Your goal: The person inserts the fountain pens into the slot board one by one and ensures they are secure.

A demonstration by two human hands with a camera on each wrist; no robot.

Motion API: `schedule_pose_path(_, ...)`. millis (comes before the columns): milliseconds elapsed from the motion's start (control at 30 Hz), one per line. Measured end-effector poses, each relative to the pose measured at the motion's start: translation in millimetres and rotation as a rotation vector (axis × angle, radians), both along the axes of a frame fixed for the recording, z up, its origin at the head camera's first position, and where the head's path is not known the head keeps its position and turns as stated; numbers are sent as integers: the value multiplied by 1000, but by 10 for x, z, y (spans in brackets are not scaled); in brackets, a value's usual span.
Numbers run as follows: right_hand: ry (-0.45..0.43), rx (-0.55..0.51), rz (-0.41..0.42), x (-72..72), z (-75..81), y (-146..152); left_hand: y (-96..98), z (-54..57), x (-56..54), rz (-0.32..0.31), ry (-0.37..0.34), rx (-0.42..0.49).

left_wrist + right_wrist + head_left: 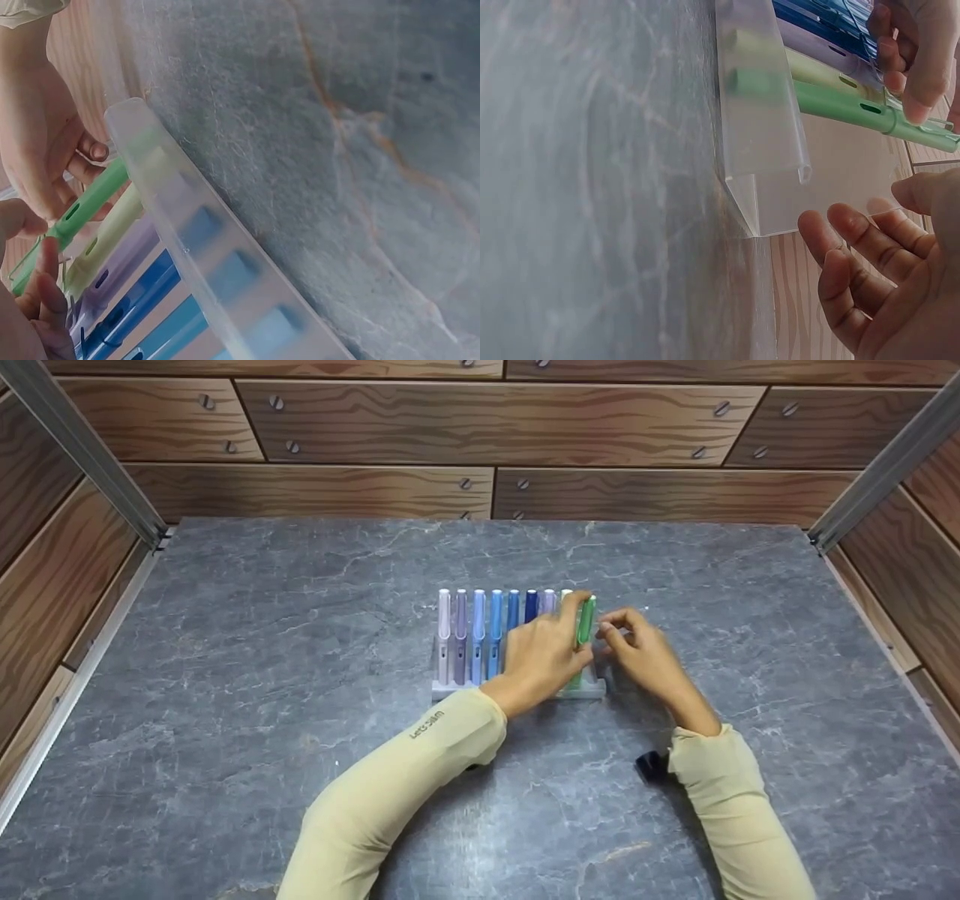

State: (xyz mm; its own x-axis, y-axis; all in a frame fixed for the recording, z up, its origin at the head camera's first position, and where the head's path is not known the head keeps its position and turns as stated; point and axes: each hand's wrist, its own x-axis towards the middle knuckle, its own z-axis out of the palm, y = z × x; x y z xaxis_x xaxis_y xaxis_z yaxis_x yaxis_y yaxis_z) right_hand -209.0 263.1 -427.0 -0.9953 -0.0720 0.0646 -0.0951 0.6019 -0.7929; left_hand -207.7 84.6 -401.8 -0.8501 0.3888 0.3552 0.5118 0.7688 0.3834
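Observation:
A clear stand (592, 688) holds a row of pens in lilac, blue, purple, pale yellow-green and green. My left hand (546, 649) reaches over the right part of the row and pinches the green pen (587, 621) at its cap. That pen leans slightly, its lower end behind the stand's frosted front lip (761, 135). Beside it is the pale yellow-green pen (105, 251). My right hand (646, 656) is just right of the stand, fingers loosely bent, fingertips (845, 217) right at the edge of the clear back panel. Nothing shows in its grasp.
On the grey marbled tabletop (262, 660), a black object (651, 766) lies by the right sleeve. Wood-patterned walls (495, 424) and metal posts (885, 465) enclose the table at the back and sides.

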Motion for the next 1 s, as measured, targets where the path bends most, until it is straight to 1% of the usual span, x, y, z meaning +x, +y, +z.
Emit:
schedule_pose_path(300, -3, -11, 11, 4, 26, -14, -29, 17, 6, -2, 14, -11)
schedule_pose_path(467, -4, -22, 19, -1, 21, -22, -35, 31, 11, -4, 16, 1)
schedule_pose_path(600, -8, -26, 19, -2, 19, -20, -47, 64, 20, -15, -3, 12)
schedule_pose_path(867, -36, -25, 23, 23, 34, -6, -102, 118, 49, -38, -16, 34)
schedule_pose_path(1000, -32, -31, 21, 28, 39, -13, -137, 137, 54, -50, -46, 42)
